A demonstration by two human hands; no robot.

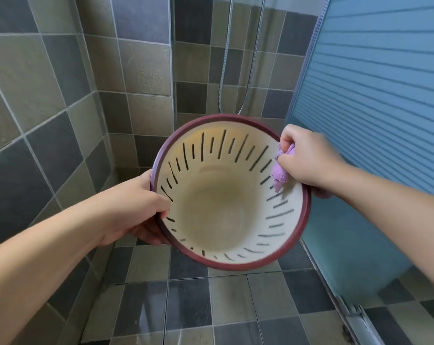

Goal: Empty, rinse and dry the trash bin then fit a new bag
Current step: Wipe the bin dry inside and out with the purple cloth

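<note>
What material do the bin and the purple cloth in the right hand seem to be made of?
Trash bin: looks like moulded plastic, matte cream inside with a dark red rim; the thin wall with neatly cut slots suggests it. Purple cloth: seems soft, fluffy fabric, perhaps microfibre; its fuzzy surface bunches under the right hand.

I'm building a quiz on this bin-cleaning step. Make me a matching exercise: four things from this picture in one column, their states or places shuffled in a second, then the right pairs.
Column one:
1. left hand
2. right hand
3. trash bin
4. shower hose

Column two:
A. hangs against the tiled wall
B. grips the dark red rim
C. holds a purple cloth at the inner wall
D. held up, empty inside

Pairs: 1-B, 2-C, 3-D, 4-A
</note>
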